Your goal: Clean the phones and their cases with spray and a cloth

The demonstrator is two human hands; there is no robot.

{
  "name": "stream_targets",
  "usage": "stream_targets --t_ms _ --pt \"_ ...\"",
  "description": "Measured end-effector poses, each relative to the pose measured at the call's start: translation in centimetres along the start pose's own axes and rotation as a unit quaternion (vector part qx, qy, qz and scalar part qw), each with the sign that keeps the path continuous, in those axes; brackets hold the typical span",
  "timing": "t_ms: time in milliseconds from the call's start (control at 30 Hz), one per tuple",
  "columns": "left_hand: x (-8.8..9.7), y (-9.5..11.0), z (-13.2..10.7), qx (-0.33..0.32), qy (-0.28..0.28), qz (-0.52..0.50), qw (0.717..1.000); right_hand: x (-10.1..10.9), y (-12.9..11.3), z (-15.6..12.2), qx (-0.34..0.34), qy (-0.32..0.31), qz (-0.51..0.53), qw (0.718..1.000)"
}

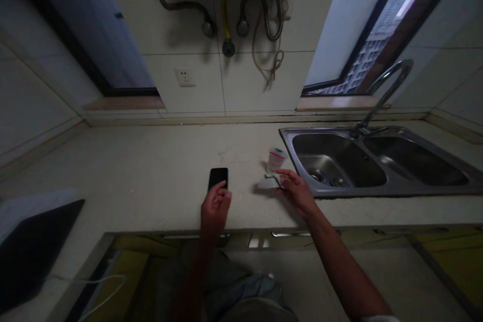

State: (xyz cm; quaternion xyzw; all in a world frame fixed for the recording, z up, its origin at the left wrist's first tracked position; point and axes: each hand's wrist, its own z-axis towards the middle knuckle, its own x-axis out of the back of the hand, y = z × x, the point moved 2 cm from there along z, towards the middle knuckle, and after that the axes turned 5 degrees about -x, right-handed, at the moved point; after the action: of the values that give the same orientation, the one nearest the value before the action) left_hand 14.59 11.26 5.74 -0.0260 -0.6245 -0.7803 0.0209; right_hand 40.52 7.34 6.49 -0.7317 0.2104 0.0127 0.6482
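A phone (218, 176) with a black screen lies on the light countertop (151, 171). My left hand (216, 207) is at its near end, fingers loosely bent and apart. One fingertip overlaps the screen; whether it touches the glass I cannot tell. My right hand (298, 193) pinches a thin whitish piece (268, 181) with a dark curved edge, paper or cloth, just above the counter. Right behind that hand stands a clear plastic cup (276, 159) with pink-red bands, partly hidden by my fingers.
A double steel sink (339, 161) with a curved faucet (388, 93) is set into the counter on the right. At the far left lies a dark flat panel (37, 251), with a white cable (109, 277) near it. Pipes (226, 15) and sockets (184, 77) are on the tiled wall.
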Motion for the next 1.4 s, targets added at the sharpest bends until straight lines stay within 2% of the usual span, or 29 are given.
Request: stream_targets --t_ms 100,167,267,367,467,567,667,800,1033,1233,1300,1400 --pt "-4.4 0.4 0.2 0.072 -0.111 -0.106 0.986 -2.5 0.5 0.0 -0.032 -0.049 0.008 0.998" --pt "-6.0 0.3 0.7 0.113 -0.148 -0.137 0.973 -3.6 0.8 0.0 -0.049 -0.089 0.008 0.995" --pt "-6.2 -0.2 1.6 0.112 -0.135 -0.129 0.976 -3.6 1.0 0.0 -0.051 -0.115 -0.013 0.992" --pt "-5.7 -0.9 2.1 0.082 -0.114 -0.099 0.985 -2.4 1.1 0.2 -0.045 -0.119 -0.044 0.991" --pt "-6.0 -1.5 2.0 0.061 -0.123 -0.091 0.986 -1.4 1.6 0.7 -0.054 -0.137 -0.071 0.987" --pt "-7.2 -1.7 1.7 0.072 -0.152 -0.114 0.979 -1.0 2.6 1.1 -0.043 -0.134 -0.11 0.984" --pt "-8.3 -1.5 1.3 0.084 -0.199 -0.15 0.965 -0.6 3.3 1.3 -0.015 -0.085 -0.134 0.987" --pt "-8.7 -1.2 1.3 0.078 -0.262 -0.193 0.942 0.1 3.5 0.9 -0.01 -0.058 -0.187 0.981" --pt "-7.9 -1.7 2.2 0.081 -0.204 -0.146 0.965 1.7 1.2 -0.2 -0.003 -0.02 -0.237 0.971" --pt "-7.6 -1.9 2.1 0.065 -0.213 -0.1 0.97 1.9 -0.1 -0.4 0.051 -0.048 -0.285 0.956" --pt "-7.5 -1.9 2.0 0.045 -0.206 -0.077 0.974 2.0 -0.2 -0.3 0.068 -0.05 -0.299 0.951" --pt "-7.0 -1.7 1.9 -0.028 -0.176 -0.016 0.984 2.5 -0.2 -0.1 0.087 -0.03 -0.304 0.948"
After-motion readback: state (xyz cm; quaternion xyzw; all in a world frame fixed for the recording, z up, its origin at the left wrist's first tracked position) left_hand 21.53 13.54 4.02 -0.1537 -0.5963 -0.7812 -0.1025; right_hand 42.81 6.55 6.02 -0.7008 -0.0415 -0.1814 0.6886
